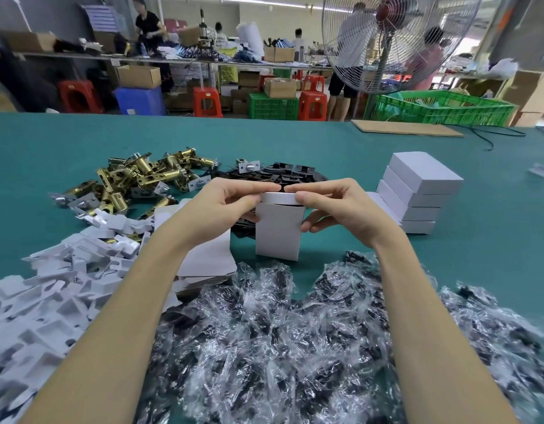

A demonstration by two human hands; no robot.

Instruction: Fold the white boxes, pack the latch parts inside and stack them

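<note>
While the white box stands upright on the green table between our hands, we pinch its top flap from both sides: our left hand curls its thumb and fingertips onto the flap's left end, and our right hand does the same at the right end, lower fingers touching the box's side. The flap is bent over the opening but not fully down; what lies inside we cannot tell.

Room to move is tight near us. A heap of clear bagged dark parts spreads along the near edge under our forearms, and loose white cardboard inserts crowd the left. Flat unfolded box blanks lie just left of the box. Behind them sit a pile of brass latch bodies and a cluster of black plates. To the right, a stack of closed white boxes rises, with bare green surface beyond it and toward the far edge, where a sheet of cardboard lies flat.

Off the table, a green crate holds loose items, and a standing fan faces us.
</note>
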